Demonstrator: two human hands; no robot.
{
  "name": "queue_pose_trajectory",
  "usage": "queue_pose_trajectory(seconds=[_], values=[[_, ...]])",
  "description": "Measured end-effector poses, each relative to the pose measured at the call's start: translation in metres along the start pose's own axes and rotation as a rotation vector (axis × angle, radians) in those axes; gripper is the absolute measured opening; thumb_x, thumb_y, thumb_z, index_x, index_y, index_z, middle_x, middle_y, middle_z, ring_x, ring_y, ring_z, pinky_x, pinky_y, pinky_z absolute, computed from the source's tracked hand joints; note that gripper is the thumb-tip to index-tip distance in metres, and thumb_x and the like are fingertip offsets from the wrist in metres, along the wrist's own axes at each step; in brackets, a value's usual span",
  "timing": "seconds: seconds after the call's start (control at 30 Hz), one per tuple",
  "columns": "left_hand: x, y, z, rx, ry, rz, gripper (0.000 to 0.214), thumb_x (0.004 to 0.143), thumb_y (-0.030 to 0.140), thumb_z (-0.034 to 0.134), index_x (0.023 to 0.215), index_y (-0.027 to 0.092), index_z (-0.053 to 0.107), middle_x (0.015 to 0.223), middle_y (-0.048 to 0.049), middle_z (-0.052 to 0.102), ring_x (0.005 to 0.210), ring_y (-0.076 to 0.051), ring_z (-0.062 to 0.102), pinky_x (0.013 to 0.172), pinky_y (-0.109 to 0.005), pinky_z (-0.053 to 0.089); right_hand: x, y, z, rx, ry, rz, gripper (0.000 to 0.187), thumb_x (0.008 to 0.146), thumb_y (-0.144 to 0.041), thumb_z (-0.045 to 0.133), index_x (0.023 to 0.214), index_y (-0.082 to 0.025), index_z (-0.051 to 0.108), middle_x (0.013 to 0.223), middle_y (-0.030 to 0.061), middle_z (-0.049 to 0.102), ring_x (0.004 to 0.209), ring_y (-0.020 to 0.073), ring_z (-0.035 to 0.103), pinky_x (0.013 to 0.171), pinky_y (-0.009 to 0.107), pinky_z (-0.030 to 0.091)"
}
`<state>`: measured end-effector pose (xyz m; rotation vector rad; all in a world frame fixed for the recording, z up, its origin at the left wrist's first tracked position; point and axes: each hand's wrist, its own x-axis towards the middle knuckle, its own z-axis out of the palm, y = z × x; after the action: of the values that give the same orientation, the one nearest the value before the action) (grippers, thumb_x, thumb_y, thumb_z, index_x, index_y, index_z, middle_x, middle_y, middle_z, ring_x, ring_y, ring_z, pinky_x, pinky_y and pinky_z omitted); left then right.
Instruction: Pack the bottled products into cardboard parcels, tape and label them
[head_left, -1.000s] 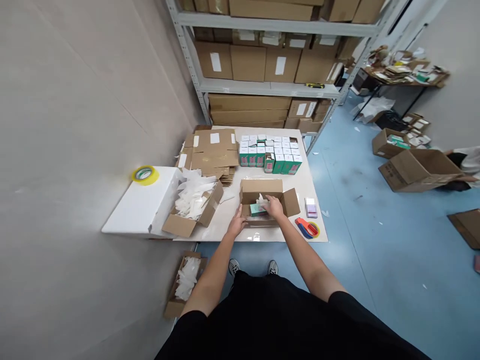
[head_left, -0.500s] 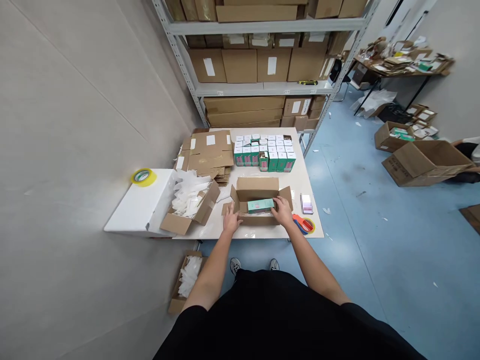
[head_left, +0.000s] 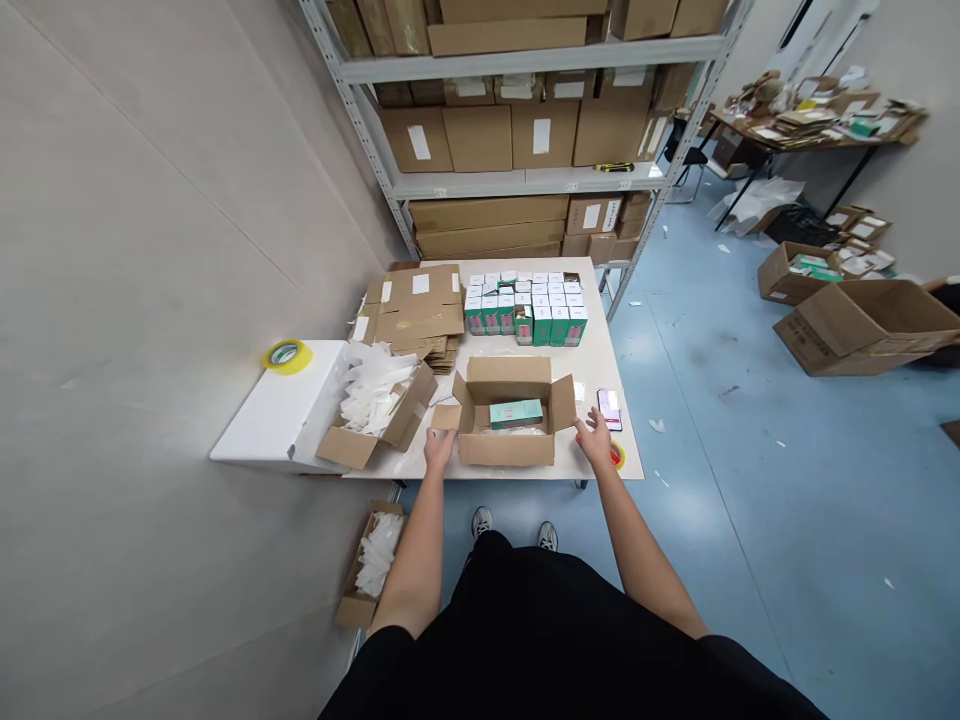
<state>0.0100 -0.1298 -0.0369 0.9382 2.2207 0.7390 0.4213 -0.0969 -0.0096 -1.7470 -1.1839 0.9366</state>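
Note:
An open cardboard carton [head_left: 506, 452] stands near the front edge of the table, its flaps spread. Inside lies a green product box [head_left: 516, 413] on its side, with some clear wrap beside it. My left hand [head_left: 440, 450] is closed at the edge of the carton's left flap [head_left: 445, 416]; its fingertips are partly hidden there. To the right of the carton, my right hand [head_left: 595, 440] has its fingers apart, the thumb side close to the right flap [head_left: 563, 403]. Beside that hand are a phone [head_left: 610, 409] and a tape roll [head_left: 617, 455], partly covered by the hand.
Several green-and-white boxes [head_left: 555, 325] stand in rows behind the carton. Flattened cardboard [head_left: 420, 318] and a box of white packing paper [head_left: 375, 400] lie left. Yellow tape [head_left: 286, 356] rests on a white block [head_left: 262, 420]. A loaded shelf [head_left: 525, 182] stands behind.
My right hand has let go of the green box, which now lies in the carton, and moved right, toward the phone. My left hand has shifted left and down to the left flap.

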Motion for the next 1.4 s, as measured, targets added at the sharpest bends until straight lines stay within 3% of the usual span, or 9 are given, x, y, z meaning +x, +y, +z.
queue_pose_trajectory(seconds=[0.1,0.23,0.47,0.67,0.9,1.0,1.07,1.27,1.4], values=[[0.02,0.004,-0.008,-0.08,-0.057,0.05,0.067,0.095,0.048,0.06,0.149,0.011,0.05,0.145,-0.0219,0.064,0.138,-0.035,0.06,0.114,-0.05,0.048,-0.004,0.01,0.003,0.031,-0.07,0.11,0.082,0.087,-0.061,0.064,0.156,-0.019,0.051,0.157,0.0191,0.055,0.134,0.0351,0.063,0.11,0.047,0.053],[0.033,0.015,-0.003,-0.19,-0.149,0.303,0.07,0.098,0.05,0.059,0.157,0.017,0.043,0.152,-0.0162,0.061,0.139,-0.026,0.06,0.115,-0.039,0.048,-0.013,0.007,0.017,0.087,-0.13,0.039,0.076,0.087,-0.055,0.066,0.154,-0.022,0.054,0.153,0.0174,0.06,0.135,0.0338,0.063,0.109,0.047,0.054],[0.046,0.03,0.017,0.238,-0.461,0.566,0.113,0.075,0.064,0.081,0.164,0.014,0.035,0.175,-0.021,0.02,0.163,-0.036,0.018,0.131,-0.044,0.024,-0.026,-0.022,0.037,0.051,-0.216,-0.163,0.07,0.089,-0.051,0.065,0.152,-0.024,0.055,0.144,0.0136,0.067,0.136,0.0311,0.061,0.108,0.049,0.053],[0.071,0.02,0.004,0.396,-0.622,0.703,0.126,0.062,0.074,0.083,0.163,0.014,0.039,0.175,-0.0241,0.016,0.162,-0.041,0.017,0.129,-0.045,0.024,-0.034,-0.038,0.042,-0.092,-0.239,-0.144,0.069,0.088,-0.054,0.068,0.151,-0.029,0.057,0.153,0.0106,0.06,0.145,0.0316,0.053,0.112,0.051,0.05],[0.097,0.004,-0.023,0.383,-0.835,0.815,0.116,0.061,0.036,0.085,0.165,0.018,0.038,0.177,-0.0175,0.012,0.16,-0.032,0.031,0.122,-0.034,0.038,-0.038,-0.035,0.053,-0.37,-0.425,-0.155,0.059,0.079,-0.045,0.08,0.135,-0.026,0.072,0.155,0.01,0.06,0.152,0.0348,0.044,0.125,0.055,0.036],[0.102,-0.001,-0.028,0.392,-0.827,0.877,0.109,0.062,0.023,0.081,0.164,0.024,0.041,0.178,-0.0131,0.015,0.157,-0.03,0.037,0.121,-0.035,0.04,-0.038,-0.029,0.051,-0.371,-0.487,-0.155,0.045,0.086,-0.033,0.066,0.13,-0.027,0.076,0.155,0.0067,0.06,0.151,0.0316,0.047,0.127,0.056,0.034],[0.1,-0.004,-0.028,0.375,-0.789,0.91,0.107,0.063,0.024,0.083,0.162,0.026,0.043,0.178,-0.012,0.017,0.158,-0.03,0.036,0.121,-0.036,0.039,-0.038,-0.026,0.048,-0.355,-0.486,-0.161,0.049,0.083,-0.022,0.06,0.129,-0.028,0.077,0.153,0.0045,0.062,0.149,0.0285,0.05,0.128,0.053,0.035],[0.094,-0.011,-0.026,0.327,-0.786,0.931,0.105,0.072,0.037,0.085,0.165,0.024,0.038,0.178,-0.0127,0.015,0.159,-0.029,0.034,0.123,-0.039,0.038,-0.039,-0.024,0.041,-0.342,-0.45,-0.122,0.08,0.061,-0.002,0.061,0.136,-0.028,0.074,0.149,0.0039,0.066,0.142,0.0267,0.059,0.123,0.043,0.044],[0.1,-0.01,-0.03,0.307,-0.823,0.892,0.097,0.078,0.044,0.08,0.164,0.023,0.041,0.177,-0.0105,0.021,0.158,-0.029,0.036,0.122,-0.034,0.04,-0.039,-0.021,0.035,-0.27,-0.413,-0.094,0.071,0.067,-0.008,0.07,0.135,-0.029,0.073,0.149,0.0044,0.065,0.139,0.0285,0.06,0.121,0.047,0.044]])
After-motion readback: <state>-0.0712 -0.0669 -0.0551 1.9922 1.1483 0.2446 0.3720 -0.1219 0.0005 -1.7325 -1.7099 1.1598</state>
